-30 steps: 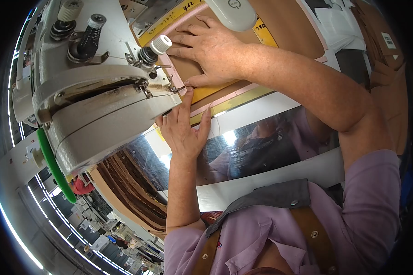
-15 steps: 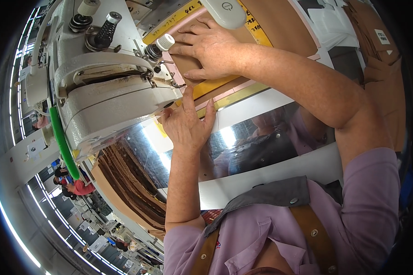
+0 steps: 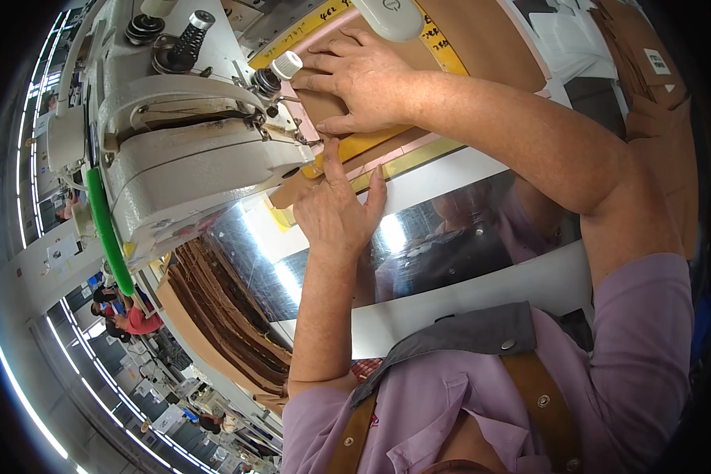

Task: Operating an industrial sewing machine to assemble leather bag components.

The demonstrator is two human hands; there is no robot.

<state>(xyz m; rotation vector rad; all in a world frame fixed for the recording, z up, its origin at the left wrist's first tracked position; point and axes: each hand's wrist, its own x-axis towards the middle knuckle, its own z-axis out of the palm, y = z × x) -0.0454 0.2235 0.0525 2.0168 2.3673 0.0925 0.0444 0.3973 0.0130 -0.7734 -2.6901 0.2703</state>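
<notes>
My right hand (image 3: 362,85) lies open with spread fingers on a brown panel (image 3: 486,35) inside a jig with yellow strips (image 3: 450,59) and pink strips, beside the head of a white sewing machine (image 3: 182,178). My left hand (image 3: 333,212) is just below it, index finger stretched to the jig's yellow near strip by the presser foot area, thumb apart, other fingers bent and partly hidden. A brown edge shows beside those bent fingers. The needle itself is hard to make out. A white rounded lamp housing (image 3: 391,17) overhangs my right hand.
A polished metal plate (image 3: 419,276) spans the near table. Stacked brown pieces (image 3: 221,308) lie at the lower left, more brown sheets (image 3: 640,55) and white sheets (image 3: 557,43) at the right. A green padded bar (image 3: 107,229) runs down the machine's left. Other people (image 3: 130,320) work in the background.
My left hand has moved slightly up and to the right along the jig. My right hand stays spread on the panel, shifted a little upward in the picture.
</notes>
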